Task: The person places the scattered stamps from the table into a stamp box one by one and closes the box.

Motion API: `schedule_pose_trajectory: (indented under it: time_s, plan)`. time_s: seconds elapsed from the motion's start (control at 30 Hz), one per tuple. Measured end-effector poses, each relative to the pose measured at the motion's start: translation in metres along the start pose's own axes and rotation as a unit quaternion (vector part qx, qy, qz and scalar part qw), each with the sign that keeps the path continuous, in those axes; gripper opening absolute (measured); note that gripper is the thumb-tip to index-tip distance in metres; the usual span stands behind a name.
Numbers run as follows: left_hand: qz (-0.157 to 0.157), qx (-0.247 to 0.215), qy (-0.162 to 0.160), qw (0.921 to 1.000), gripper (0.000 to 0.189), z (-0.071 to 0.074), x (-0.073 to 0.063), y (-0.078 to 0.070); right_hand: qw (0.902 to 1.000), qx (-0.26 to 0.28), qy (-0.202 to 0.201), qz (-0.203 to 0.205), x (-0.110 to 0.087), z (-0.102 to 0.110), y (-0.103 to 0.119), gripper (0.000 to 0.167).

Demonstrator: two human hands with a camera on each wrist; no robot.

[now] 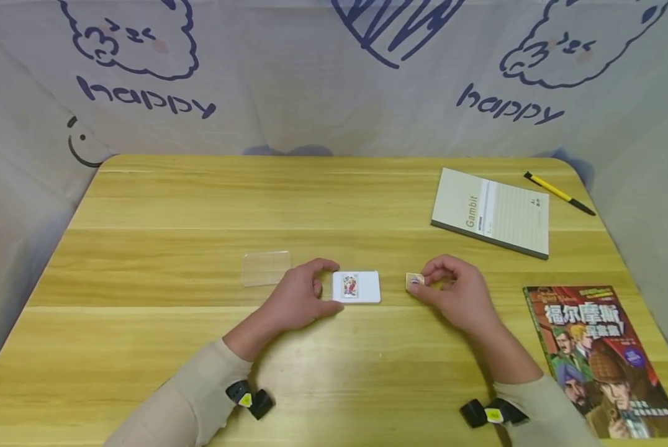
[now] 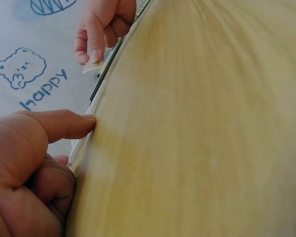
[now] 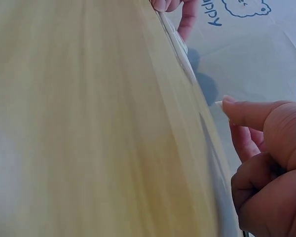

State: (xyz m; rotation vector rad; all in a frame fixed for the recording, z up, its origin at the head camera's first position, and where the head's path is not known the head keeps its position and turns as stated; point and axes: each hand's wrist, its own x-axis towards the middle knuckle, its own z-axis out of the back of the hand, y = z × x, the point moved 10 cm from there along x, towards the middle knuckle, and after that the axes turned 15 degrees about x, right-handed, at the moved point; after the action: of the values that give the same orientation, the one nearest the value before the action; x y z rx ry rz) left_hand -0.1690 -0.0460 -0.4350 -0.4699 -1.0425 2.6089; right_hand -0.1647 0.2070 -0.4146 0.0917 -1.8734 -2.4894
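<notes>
Near the table's middle lies a flat white rectangular piece (image 1: 370,287), with a small colourful picture stamp (image 1: 349,285) on its left half. My left hand (image 1: 302,295) grips the white piece's left end, thumb at the near edge and forefinger at the far edge. To the right, apart from the white piece, my right hand (image 1: 459,295) pinches a small square stamp-like piece (image 1: 414,281) between thumb and forefinger. The left wrist view also shows this small piece (image 2: 91,67) under the right fingertips. Only its pale tip appears in the right wrist view.
A clear plastic lid or tray (image 1: 264,268) lies left of the white piece. At the back right are a notebook (image 1: 490,211) and a yellow-and-black pen (image 1: 560,193). A comic-style book (image 1: 602,360) lies at the right, beside the right forearm. A printed cloth hangs behind the table.
</notes>
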Motion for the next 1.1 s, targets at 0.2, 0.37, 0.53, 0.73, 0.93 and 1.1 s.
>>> schedule_pose_trajectory:
  time_s: [0.2,0.37,0.53,0.73,0.93,1.1]
  plan:
    - [-0.003,0.011,-0.005,0.9999,0.067,0.002,0.000,-0.001,0.9991,0.035,0.026,-0.004,0.006,-0.021,0.007,0.028]
    - [0.001,0.012,-0.005,0.9999,0.067,0.001,-0.001,-0.001,0.9984,0.035,0.043,-0.013,0.010,-0.038,0.009,0.028]
    - [0.004,0.007,-0.004,1.0000,0.067,0.001,-0.001,-0.001,0.9974,0.021,0.068,-0.015,0.013,-0.052,0.007,0.029]
    - [0.004,0.005,-0.004,1.0000,0.067,0.002,-0.002,-0.002,0.9965,-0.017,0.081,-0.005,0.015,-0.061,0.009,0.027]
    - [-0.002,0.006,-0.009,0.9999,0.066,0.003,-0.002,-0.003,0.9938,-0.064,0.090,-0.001,0.016,-0.068,0.015,0.025]
    - [-0.003,0.006,-0.009,0.9999,0.066,0.003,-0.002,-0.003,0.9913,-0.091,0.095,-0.003,0.017,-0.072,0.017,0.025]
